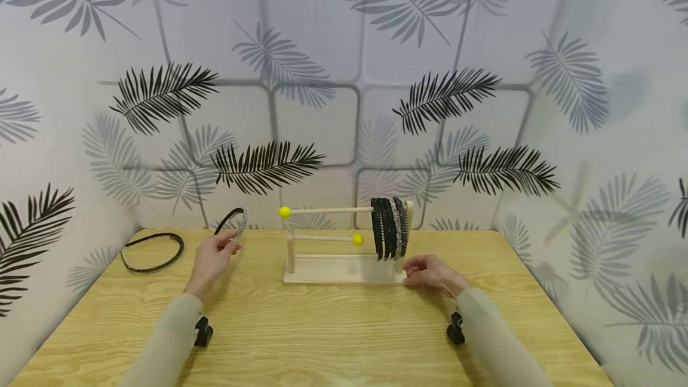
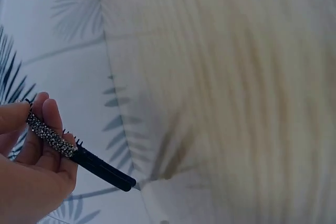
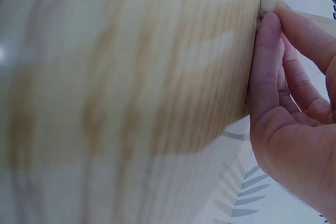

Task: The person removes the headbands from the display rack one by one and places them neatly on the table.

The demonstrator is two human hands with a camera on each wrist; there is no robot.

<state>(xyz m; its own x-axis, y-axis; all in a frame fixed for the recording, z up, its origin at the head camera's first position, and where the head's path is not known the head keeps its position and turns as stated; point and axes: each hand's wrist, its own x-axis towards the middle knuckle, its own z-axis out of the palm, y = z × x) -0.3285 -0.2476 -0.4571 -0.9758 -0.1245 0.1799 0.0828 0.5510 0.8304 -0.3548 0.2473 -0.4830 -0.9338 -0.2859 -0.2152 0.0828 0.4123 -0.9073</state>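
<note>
Silvery, pebbled sparkle covers part of the held headband; the rest is black and slim, with small dark teeth along one edge. It curves in a narrow arch above the left part of the bench, to the left of the wooden stand. The left hand has its grip pinched on the sparkling section, thumb against fingers. The right hand has its grip, fingers bent, on the right end of the stand's base.

That stand is pale, bare timber: a flat rectangular base, square-edged uprights and two round rods, each tipped with a glossy yellow ball. Hanging bunched at the right of the upper rod, the row of headbands mixes dark, beaded and glittery grey bands. Another dark headband lies in a loop on the bench, left of the left hand. Light yellowish wood grain streaks the bench, and feathery black and grey leaves pattern the pale wall covering
</note>
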